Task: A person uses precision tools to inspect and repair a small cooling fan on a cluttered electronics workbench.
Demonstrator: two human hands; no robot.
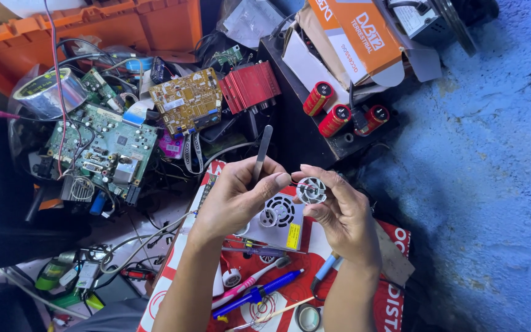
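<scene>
Close-up, left hand (235, 197) fingers pinching tweezers (262, 150), right hand (339, 212) fingers gripping round coil part (310, 190)

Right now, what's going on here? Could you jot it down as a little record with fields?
left hand: grips metal tweezers, their free end pointing up and away
right hand: pinches a small round white part with spoke-like ribs
under the hands: grey vented metal box on a red printed sheet
near the wrists: blue pen, pink toothbrush
left side: green circuit board, yellow circuit board, tape roll
behind: three red capacitors, orange crate
right side: blue floor
</scene>
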